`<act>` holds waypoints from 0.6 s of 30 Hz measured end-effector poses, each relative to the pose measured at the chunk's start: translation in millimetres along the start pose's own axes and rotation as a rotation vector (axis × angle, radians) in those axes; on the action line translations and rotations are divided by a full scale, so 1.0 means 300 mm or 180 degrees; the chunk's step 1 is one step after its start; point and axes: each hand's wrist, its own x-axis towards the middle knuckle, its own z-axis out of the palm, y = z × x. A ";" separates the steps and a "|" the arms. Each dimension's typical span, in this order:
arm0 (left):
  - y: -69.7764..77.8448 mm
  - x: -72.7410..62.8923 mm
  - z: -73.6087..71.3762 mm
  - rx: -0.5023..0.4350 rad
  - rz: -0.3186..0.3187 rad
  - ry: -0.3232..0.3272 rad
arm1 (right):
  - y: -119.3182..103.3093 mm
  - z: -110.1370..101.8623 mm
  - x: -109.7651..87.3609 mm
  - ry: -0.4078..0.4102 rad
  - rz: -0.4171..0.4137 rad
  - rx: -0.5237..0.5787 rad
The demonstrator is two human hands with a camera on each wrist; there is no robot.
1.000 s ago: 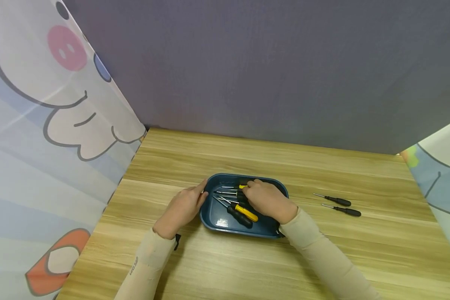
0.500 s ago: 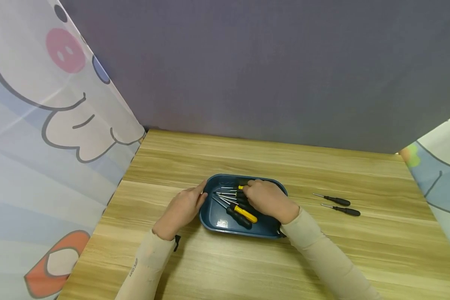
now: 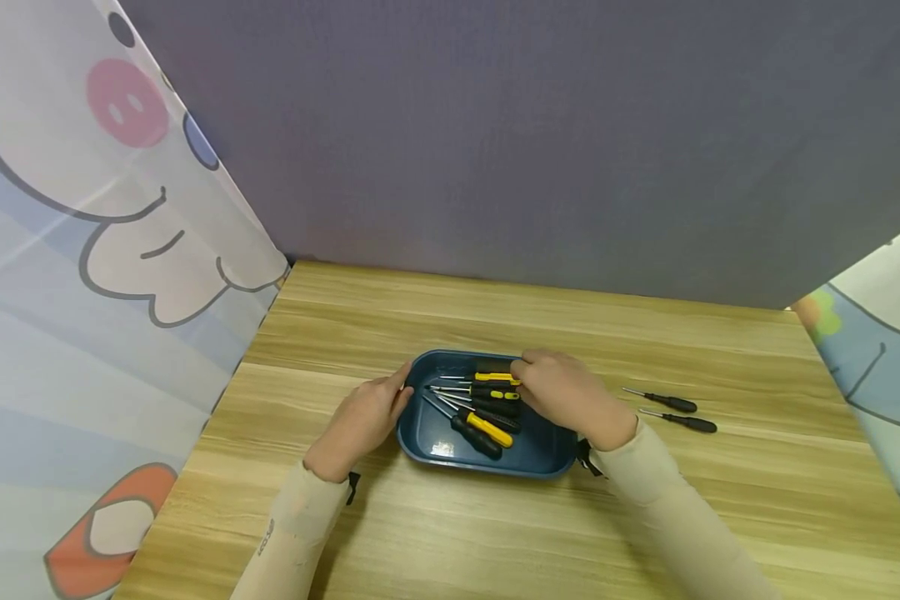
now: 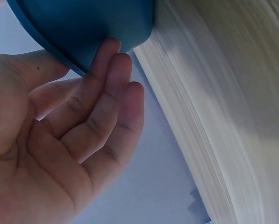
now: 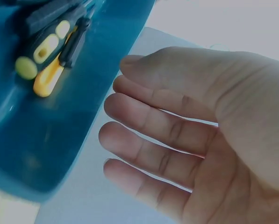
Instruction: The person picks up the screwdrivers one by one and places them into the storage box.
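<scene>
A dark blue plastic tray holds several screwdrivers with black or yellow handles. Among them, a yellow-handled screwdriver lies beside a black-handled screwdriver toward the tray's front. At the tray's left end, my left hand pinches the rim between thumb and fingers; the left wrist view shows its fingertips against the outer wall. Over the tray's right part hovers my right hand. In the right wrist view its fingers are extended and nothing is between them, with the yellow-and-black handles beyond.
Two slim black screwdrivers lie side by side on the wooden table, right of the tray. A grey panel rises behind the table. Cartoon-printed cloth hangs at the left side.
My right hand has risen away from the screwdrivers and shifted right, uncovering more handles in the tray. My left hand keeps its place at the tray's left end.
</scene>
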 end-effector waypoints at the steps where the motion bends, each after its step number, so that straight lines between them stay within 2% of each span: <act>1: 0.000 0.000 0.000 0.0001 0.0004 0.0002 | 0.006 -0.002 -0.007 0.0005 0.0010 0.0004; 10: -0.002 0.001 0.003 0.0003 0.0000 0.0004 | 0.048 -0.022 -0.076 0.0152 0.0078 0.0004; 18: -0.002 0.002 0.003 0.0012 -0.0013 -0.0025 | 0.106 -0.031 -0.171 0.0426 0.0138 0.0023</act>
